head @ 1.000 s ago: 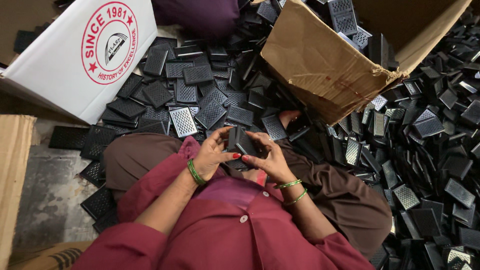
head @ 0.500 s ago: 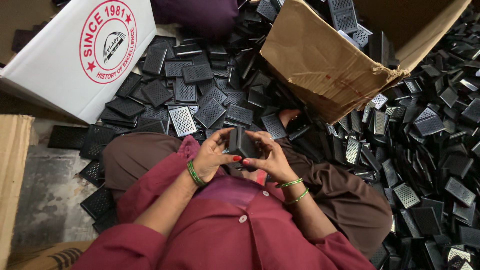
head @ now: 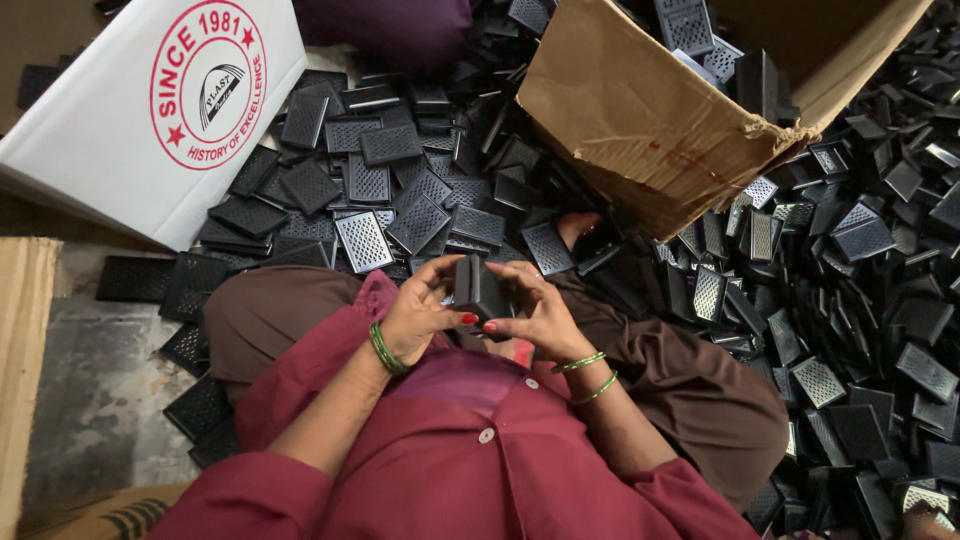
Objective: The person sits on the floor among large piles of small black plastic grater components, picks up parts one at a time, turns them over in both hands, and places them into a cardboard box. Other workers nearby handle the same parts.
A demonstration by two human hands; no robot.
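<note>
My left hand and my right hand meet in front of my chest, both gripping a small stack of black plastic grille plates held on edge between the fingers. Green bangles circle both wrists. I sit cross-legged in brown trousers and a dark red top. A large heap of the same black perforated plates spreads on the floor just beyond my knees.
A torn brown cardboard box lies tipped at the upper right with plates inside. A white printed carton stands at the upper left. More black plates cover the floor to the right. Another cardboard edge runs along the left.
The stack in my hands has turned from lying flatter to standing more on edge, and my fingers have shifted around it. My arms stay in place.
</note>
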